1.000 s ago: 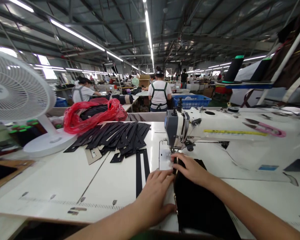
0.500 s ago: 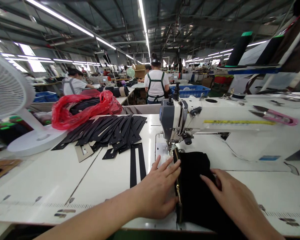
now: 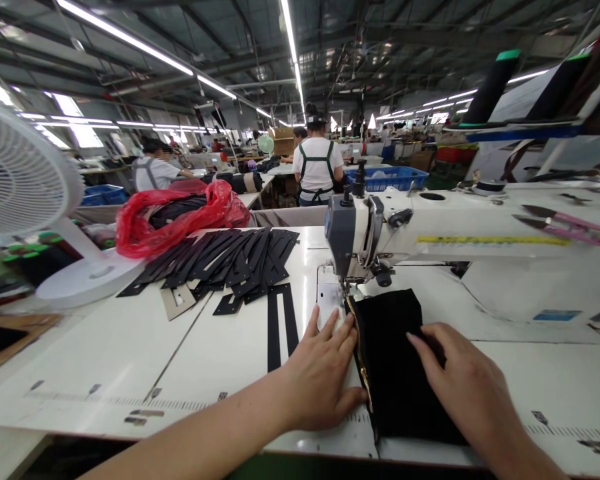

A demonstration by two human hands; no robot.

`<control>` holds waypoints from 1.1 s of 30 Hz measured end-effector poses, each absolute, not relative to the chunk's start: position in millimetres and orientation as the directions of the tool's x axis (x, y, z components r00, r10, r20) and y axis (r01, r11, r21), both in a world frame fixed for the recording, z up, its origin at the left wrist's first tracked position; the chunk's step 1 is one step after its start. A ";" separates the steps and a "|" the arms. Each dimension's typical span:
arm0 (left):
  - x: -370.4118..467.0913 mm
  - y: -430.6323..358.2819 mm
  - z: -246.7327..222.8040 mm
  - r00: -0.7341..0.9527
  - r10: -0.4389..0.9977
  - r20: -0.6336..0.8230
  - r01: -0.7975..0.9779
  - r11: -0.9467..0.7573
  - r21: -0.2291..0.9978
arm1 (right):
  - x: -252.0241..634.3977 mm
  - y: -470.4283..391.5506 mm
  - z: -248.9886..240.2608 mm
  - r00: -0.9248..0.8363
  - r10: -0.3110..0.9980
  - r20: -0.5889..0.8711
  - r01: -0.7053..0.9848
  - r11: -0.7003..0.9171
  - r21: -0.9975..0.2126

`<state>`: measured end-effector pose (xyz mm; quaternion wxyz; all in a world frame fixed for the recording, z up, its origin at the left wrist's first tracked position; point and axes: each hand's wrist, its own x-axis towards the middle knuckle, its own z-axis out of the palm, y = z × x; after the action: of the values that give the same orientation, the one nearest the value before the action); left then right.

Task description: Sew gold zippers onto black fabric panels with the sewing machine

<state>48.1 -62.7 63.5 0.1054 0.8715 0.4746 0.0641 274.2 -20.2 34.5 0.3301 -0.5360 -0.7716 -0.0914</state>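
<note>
A piece of black fabric point(image 3: 395, 373) lies on the sewing machine bed, with a gold-toothed zipper point(image 3: 361, 353) along its left edge. The zipper's far end is at the presser foot point(image 3: 347, 288) of the white sewing machine point(image 3: 430, 227). My left hand point(image 3: 323, 373) rests flat with fingers spread, its fingertips and thumb against the zipper edge. On the fabric's right side, my right hand point(image 3: 467, 383) pinches the cloth between thumb and fingers. The curled fingers of that hand are partly hidden.
Left of the machine lie many slotted black strips point(image 3: 230, 263), with one separate strip point(image 3: 281, 327) nearer. Behind them sits a red plastic bag point(image 3: 180, 213); a white fan point(image 3: 65, 227) stands far left. Pink thread snips point(image 3: 570, 223) rest on the machine arm. Co-workers sit beyond.
The fabric has shifted slightly away from me, toward the presser foot, and its zipper edge lies flatter. Both hands stay on it. The whole view has swung slightly left.
</note>
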 end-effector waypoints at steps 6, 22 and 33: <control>46.1 -61.0 63.2 0.560 0.828 0.030 0.801 -0.550 0.235 | 322.9 0.3 38.0 -0.110 0.915 0.387 0.862 0.282 -0.420; 42.6 -30.3 58.3 0.529 0.840 0.117 0.810 -0.541 0.226 | 272.0 40.2 37.2 -0.178 0.947 0.267 0.920 0.256 -0.295; 37.8 -37.3 56.3 0.597 0.802 0.026 0.787 -0.592 0.174 | 291.6 19.5 22.1 -0.454 0.687 0.568 0.872 0.475 0.122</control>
<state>37.8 -37.3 56.3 0.0726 0.8907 0.4459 0.0507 291.6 19.5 22.1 0.2277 -0.4705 -0.8280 -0.2031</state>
